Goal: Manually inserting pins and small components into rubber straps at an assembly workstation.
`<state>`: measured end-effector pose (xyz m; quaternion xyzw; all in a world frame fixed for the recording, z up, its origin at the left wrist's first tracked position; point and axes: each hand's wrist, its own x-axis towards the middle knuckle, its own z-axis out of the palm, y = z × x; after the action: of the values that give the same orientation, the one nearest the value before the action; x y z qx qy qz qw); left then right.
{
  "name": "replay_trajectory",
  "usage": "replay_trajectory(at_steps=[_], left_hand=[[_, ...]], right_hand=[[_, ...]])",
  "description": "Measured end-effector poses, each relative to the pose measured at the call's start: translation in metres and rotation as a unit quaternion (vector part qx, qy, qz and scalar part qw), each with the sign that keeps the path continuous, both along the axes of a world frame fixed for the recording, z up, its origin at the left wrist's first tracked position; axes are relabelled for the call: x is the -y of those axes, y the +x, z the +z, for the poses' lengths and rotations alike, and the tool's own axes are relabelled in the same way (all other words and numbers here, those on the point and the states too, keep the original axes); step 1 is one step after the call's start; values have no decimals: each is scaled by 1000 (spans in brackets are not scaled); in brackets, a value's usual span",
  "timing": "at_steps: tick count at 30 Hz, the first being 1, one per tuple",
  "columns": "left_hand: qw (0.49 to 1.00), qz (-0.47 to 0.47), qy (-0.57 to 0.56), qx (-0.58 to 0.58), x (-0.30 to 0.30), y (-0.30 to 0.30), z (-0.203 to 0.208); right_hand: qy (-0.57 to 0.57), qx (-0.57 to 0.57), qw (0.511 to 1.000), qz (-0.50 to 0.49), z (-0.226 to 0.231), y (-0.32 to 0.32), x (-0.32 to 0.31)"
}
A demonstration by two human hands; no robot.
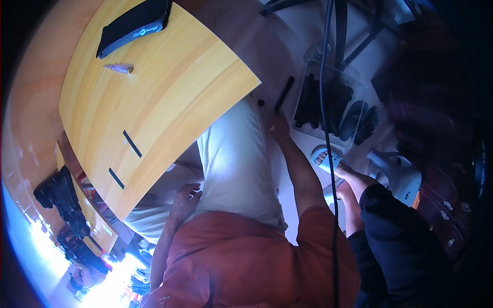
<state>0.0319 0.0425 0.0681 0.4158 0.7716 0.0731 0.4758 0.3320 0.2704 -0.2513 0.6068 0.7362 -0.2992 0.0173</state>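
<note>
Low by my lap, my left hand [186,198] rests beside my light trousers [233,154], its fingers loosely bent and apart, with nothing visible in them. On the other side, my right arm reaches down past my knee. My right hand [279,127] is dim, at the lower end of a slim black rod [284,94]; I cannot tell whether its fingers close round it. A clear plastic box [303,128] holding dark long pieces [321,100] stands just right of that hand. Two short black strips [132,143] lie on the wooden table [169,66].
The table also bears a black pouch [134,28] and a small pointed purple tube [120,68]. A black cable [328,128] hangs across the view. At right are another person's dark sleeve [398,236], sandalled foot [324,158] and a pale plastic stool [398,177].
</note>
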Motion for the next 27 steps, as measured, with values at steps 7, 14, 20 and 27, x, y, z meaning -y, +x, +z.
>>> replay_trajectory(at_steps=[7, 14, 20, 27], left_hand=[[999, -1, -38, -9, -5, -4, -1], [996, 16, -93, -2, -21, 5, 2], [999, 16, -43, 29, -19, 1, -4], [999, -12, 19, 38, -31, 6, 6]], right_hand=[[-86, 71, 994, 10, 51, -54, -53], [197, -78, 973, 96, 27, -55, -53], [168, -101, 981, 13, 99, 278, 78], [141, -149, 977, -60, 139, 107, 29]])
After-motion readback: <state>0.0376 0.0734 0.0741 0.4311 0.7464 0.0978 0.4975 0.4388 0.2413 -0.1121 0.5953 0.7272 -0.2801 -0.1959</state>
